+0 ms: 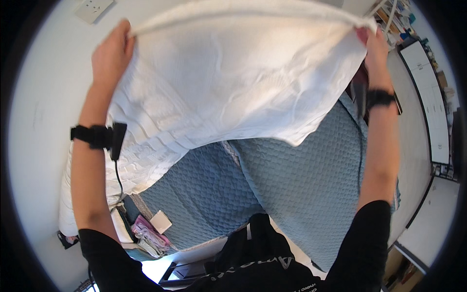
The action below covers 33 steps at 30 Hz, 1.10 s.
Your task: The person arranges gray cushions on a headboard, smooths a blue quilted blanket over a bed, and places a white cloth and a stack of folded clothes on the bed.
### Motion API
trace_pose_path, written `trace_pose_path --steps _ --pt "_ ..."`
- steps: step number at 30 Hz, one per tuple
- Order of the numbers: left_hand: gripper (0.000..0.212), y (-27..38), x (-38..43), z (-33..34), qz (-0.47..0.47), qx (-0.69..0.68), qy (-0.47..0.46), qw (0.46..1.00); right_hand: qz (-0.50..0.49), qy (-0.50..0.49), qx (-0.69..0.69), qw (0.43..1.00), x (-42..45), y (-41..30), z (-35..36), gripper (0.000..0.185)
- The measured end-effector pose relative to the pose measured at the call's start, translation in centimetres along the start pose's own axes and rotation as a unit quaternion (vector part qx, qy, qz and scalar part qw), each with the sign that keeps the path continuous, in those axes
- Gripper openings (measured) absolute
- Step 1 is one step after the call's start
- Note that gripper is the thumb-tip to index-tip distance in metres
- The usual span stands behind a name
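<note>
A white patterned quilt or cover (226, 80) hangs spread between my two raised hands. My left hand (112, 53) grips its edge at the upper left. At the upper right my right hand (375, 49) is closed on the other end of that edge, where a small pink patch shows. Toward the left the white fabric drops in folds. Below it lies a blue-grey quilted bedspread (299, 182), part of it folded over along a diagonal line. Black straps circle both wrists, and the left one carries a black device with a cable.
On the bed's near left lie a small cream box (160, 222) and a pink-purple packet (149, 233), beside a pillow (122, 224). A wall with a socket plate (94, 9) rises at left. White cabinets (430, 98) stand along the right.
</note>
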State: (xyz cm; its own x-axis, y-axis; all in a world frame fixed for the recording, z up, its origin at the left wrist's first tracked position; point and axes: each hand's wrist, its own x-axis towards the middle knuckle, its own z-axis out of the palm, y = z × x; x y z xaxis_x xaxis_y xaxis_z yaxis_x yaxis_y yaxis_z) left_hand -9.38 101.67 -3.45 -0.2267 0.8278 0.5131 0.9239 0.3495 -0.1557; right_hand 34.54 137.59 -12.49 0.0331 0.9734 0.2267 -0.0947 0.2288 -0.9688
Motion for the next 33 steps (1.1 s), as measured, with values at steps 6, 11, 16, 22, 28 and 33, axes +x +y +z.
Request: trace_pose_path --steps 6,11,16,22,28,33 --pt "0.050 -2.2 7.7 3.2 0.008 -0.302 0.027 0.953 -0.345 -0.213 -0.213 0.889 11.9 -7.5 11.9 0.079" --pt "0.062 -1.2 0.9 8.2 0.027 -0.094 -0.260 0.961 -0.278 -0.291 -0.206 0.892 1.5 3.7 15.6 0.069" --pt "0.059 -0.5 -3.2 5.9 -0.057 -0.232 -0.184 0.954 -0.017 -0.376 -0.178 0.909 -10.3 8.3 12.6 0.078" --pt "0.068 -2.1 -11.7 5.6 -0.066 -0.082 -0.100 0.989 0.137 -0.328 -0.137 0.925 -19.3 16.1 10.6 0.042" --pt "0.068 -8.2 -19.6 1.4 -0.198 -0.052 -0.050 0.978 0.015 -0.495 -0.194 0.847 -29.4 7.0 17.6 0.017" --pt "0.064 -14.3 -27.3 -1.7 -0.309 -0.004 0.000 0.951 -0.220 -0.483 -0.179 0.828 -33.9 0.8 25.2 0.019"
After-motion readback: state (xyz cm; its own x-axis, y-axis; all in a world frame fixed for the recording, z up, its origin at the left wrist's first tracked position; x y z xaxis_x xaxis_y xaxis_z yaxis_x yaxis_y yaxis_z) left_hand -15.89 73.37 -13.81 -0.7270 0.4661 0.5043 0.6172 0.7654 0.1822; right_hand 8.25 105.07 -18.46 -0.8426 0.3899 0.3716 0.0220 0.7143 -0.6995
